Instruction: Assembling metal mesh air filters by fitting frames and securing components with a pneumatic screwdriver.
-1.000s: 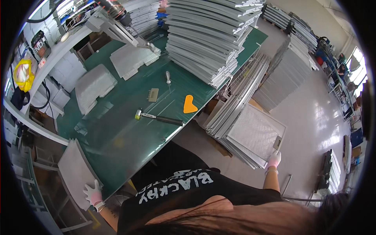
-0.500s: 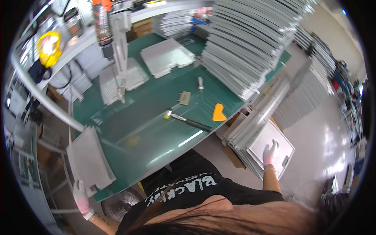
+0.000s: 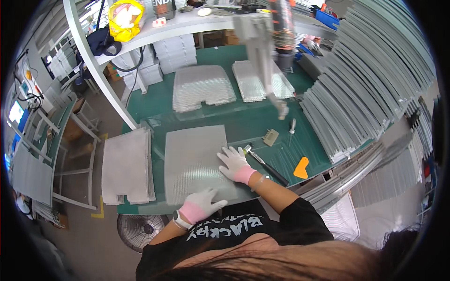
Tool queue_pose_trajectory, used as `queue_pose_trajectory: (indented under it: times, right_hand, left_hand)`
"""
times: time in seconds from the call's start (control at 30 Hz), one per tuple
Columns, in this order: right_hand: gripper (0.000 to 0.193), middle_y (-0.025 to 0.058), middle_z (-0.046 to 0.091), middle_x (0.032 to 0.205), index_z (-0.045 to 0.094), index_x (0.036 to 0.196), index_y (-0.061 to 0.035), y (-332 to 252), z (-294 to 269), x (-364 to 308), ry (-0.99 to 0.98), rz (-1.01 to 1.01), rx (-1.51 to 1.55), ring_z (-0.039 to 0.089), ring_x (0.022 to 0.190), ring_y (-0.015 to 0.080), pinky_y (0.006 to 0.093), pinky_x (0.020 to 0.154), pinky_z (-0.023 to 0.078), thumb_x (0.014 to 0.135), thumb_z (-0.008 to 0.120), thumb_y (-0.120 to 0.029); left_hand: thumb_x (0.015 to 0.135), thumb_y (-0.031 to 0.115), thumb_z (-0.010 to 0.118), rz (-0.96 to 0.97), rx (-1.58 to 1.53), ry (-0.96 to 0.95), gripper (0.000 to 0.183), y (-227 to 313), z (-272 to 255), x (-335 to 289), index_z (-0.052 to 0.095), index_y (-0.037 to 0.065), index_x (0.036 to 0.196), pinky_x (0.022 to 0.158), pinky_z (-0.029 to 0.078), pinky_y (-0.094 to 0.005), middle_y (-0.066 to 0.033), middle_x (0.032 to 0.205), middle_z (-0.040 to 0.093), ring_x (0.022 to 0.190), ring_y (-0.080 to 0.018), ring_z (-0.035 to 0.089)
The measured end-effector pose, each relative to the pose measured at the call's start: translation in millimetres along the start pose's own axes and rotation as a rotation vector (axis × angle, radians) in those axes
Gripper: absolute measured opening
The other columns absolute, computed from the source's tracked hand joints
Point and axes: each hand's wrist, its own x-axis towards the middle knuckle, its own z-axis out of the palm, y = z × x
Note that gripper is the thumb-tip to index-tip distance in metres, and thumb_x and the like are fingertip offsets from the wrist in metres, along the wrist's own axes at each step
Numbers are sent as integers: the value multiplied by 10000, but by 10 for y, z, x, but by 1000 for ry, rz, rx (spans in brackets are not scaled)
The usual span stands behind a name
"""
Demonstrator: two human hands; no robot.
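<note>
A flat grey mesh sheet (image 3: 194, 157) lies on the green table top in front of me. My right hand (image 3: 234, 165), in a white glove with a pink cuff, rests with spread fingers on the sheet's right edge. At its near edge lies my left hand (image 3: 200, 205), gloved alike, fingers stretched out and thumb apart. Just right of my right hand is a hammer (image 3: 266, 166) with a black handle. A stack of pale sheets (image 3: 124, 166), notched at the near side, stands at the table's left end.
An orange scraper (image 3: 301, 167), a small beige block (image 3: 270, 137) and a screwdriver (image 3: 292, 126) lie to the right. A tall stack of grey panels (image 3: 370, 89) rises at the right edge. Farther back lie mesh sheets (image 3: 202, 86) beneath a hanging tool (image 3: 283, 33). A fan (image 3: 143, 229) stands below.
My left hand has left the stack at the left and my right hand the framed panel at the right. Both now rest on a mesh sheet at the table's middle. The view has turned left.
</note>
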Motion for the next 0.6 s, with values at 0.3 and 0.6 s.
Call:
queue_pose_trajectory:
  times: [0.3, 0.6]
  right_hand:
    - [484, 249, 473, 1359, 536, 1275, 2, 510, -423, 1232, 253, -62, 51, 433, 1269, 444, 480, 1065, 378, 857, 566, -240]
    - [457, 306, 461, 1340, 500, 1286, 8, 1074, -657, 2712, 152, 639, 270, 515, 1206, 434, 488, 1059, 398, 864, 542, -161]
  left_hand:
    - [848, 369, 641, 6, 112, 726, 647, -1774, -915, 2068, 502, -44, 1327, 1100, 363, -428, -243, 1383, 497, 1301, -376, 455]
    - [816, 479, 631, -458, -122, 654, 714, -2283, -1073, 3293, 499, 15, 1343, 1076, 383, -431, -208, 1336, 542, 1274, -350, 487]
